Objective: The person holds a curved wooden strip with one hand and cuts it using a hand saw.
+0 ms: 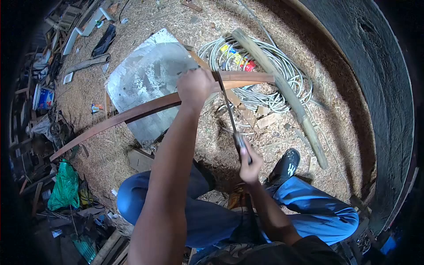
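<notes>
My left hand [195, 87] is closed around a long reddish-brown wooden plank [132, 110], pressing it down near a grey metal sheet [150, 66]. The plank slants from lower left to upper right and looks curved through the wide lens. In my right hand [250, 164] is the handle of a handsaw [230, 108], seen nearly edge-on. Its blade crosses the plank just right of my left hand. A lighter wood piece [243, 83] shows under the plank's right end. What supports the plank beneath my left hand is hidden.
A coil of grey cable [216, 55] lies ahead, with a round wooden pole [282, 88] across it. A dark curved wall [375, 88] rises at right. Scrap wood and a green plastic bag [64, 187] are at left. Wood shavings cover the ground [340, 119].
</notes>
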A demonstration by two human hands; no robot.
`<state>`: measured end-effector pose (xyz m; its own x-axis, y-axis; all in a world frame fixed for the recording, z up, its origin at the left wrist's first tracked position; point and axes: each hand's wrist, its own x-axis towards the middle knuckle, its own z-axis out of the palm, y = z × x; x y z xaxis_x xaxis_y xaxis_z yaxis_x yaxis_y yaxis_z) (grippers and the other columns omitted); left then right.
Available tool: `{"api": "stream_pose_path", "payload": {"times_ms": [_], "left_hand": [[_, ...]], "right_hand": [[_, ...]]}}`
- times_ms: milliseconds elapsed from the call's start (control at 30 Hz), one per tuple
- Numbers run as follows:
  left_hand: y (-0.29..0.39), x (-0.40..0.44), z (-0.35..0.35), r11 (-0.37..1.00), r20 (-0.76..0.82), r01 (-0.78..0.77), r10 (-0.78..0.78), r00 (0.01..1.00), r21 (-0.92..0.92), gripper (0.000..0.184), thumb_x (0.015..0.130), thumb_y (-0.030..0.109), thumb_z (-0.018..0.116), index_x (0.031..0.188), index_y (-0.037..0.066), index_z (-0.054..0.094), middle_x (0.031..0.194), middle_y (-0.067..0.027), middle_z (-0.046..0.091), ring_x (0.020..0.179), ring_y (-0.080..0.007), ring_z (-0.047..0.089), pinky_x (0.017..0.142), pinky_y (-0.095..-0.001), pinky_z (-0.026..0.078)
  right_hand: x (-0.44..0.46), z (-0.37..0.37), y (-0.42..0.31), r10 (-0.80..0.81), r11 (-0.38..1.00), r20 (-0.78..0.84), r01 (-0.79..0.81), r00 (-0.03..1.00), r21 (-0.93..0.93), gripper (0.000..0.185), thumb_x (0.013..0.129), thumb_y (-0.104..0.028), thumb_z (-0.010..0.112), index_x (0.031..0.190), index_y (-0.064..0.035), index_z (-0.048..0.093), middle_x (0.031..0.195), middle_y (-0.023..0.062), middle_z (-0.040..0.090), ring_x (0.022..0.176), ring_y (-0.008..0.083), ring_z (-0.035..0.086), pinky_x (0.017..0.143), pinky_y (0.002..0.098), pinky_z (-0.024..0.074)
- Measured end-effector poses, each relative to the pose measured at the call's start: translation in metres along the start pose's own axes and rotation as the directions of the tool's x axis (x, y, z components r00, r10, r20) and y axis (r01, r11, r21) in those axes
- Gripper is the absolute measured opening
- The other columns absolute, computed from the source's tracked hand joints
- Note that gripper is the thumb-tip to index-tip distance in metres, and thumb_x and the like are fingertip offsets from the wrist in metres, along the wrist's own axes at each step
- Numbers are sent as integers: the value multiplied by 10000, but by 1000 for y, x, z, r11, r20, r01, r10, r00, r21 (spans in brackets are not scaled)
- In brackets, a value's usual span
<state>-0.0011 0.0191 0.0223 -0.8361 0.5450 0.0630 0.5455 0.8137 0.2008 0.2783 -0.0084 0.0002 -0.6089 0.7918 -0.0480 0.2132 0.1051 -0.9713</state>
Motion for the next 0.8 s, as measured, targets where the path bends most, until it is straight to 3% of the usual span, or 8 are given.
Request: {"api": "stream_pose_path", "payload": {"times_ms": [100, 167, 200, 300, 533, 633, 700, 800], "left_hand": [[-1, 2, 3, 997, 11, -4, 3, 1000, 80, 357, 870, 268, 502, 692, 69, 739, 729, -181, 705, 681, -341, 707, 654, -429, 561], [1, 2, 4, 997, 15, -15, 14, 1000, 73, 355, 867, 265, 504, 688, 65, 737, 730, -183, 705, 684, -345, 706, 659, -431, 560], [0, 1, 5, 998, 19, -11, 10, 1000, 68, 353, 863, 262, 506, 683, 61, 734, 730, -184, 705, 688, -348, 705, 664, -433, 560], [-6, 0, 10, 995, -11, -57, 58, 998, 78, 363, 869, 258, 495, 684, 58, 734, 738, -192, 704, 697, -355, 704, 678, -434, 559], [-2, 1, 3, 998, 43, 6, -8, 999, 65, 371, 871, 253, 484, 686, 47, 731, 749, -209, 702, 710, -371, 702, 693, -440, 559], [-1, 2, 3, 999, 40, -4, 2, 999, 50, 373, 871, 250, 481, 692, 43, 733, 751, -209, 703, 712, -383, 700, 707, -450, 557], [-6, 1, 11, 994, -136, -95, 101, 986, 49, 412, 883, 262, 481, 627, 33, 708, 669, -218, 674, 620, -378, 687, 625, -461, 567], [-6, 0, 11, 995, -106, -64, 71, 992, 72, 395, 878, 250, 493, 620, 40, 705, 653, -216, 668, 605, -376, 683, 614, -460, 565]], "right_hand": [[-25, -11, 13, 171, 979, 9, -171, 985, 107, 342, 986, -100, 556, 1290, 49, 594, 1180, 230, 676, 1059, 218, 659, 931, 328, 489], [8, 5, 1, 158, 982, 23, -160, 987, 99, 346, 982, -107, 567, 1289, 51, 595, 1162, 225, 685, 1048, 210, 664, 913, 320, 500], [30, 17, -6, 25, 999, -38, -23, 999, 34, 349, 979, -111, 575, 1287, 51, 595, 1145, 222, 692, 1026, 204, 670, 895, 316, 508], [63, 35, -13, 46, 997, -45, -43, 998, 66, 347, 982, -115, 573, 1285, 53, 595, 1151, 220, 691, 1048, 207, 661, 907, 312, 500], [-10, -4, -5, 95, 992, -20, -93, 995, 87, 337, 982, -73, 551, 1288, 63, 589, 1189, 208, 678, 1055, 167, 632, 936, 296, 475], [29, 17, -8, 92, 993, -14, -91, 996, 69, 342, 984, -62, 543, 1299, 66, 578, 1200, 213, 671, 1074, 172, 628, 952, 299, 468], [45, 33, 0, 69, 993, -30, -66, 997, 93, 343, 984, -62, 541, 1302, 63, 577, 1198, 214, 672, 1068, 172, 631, 947, 299, 472], [36, 23, 0, 15, 997, -34, -12, 999, 81, 343, 983, -61, 542, 1302, 59, 579, 1191, 214, 676, 1049, 169, 637, 924, 295, 482]]}}
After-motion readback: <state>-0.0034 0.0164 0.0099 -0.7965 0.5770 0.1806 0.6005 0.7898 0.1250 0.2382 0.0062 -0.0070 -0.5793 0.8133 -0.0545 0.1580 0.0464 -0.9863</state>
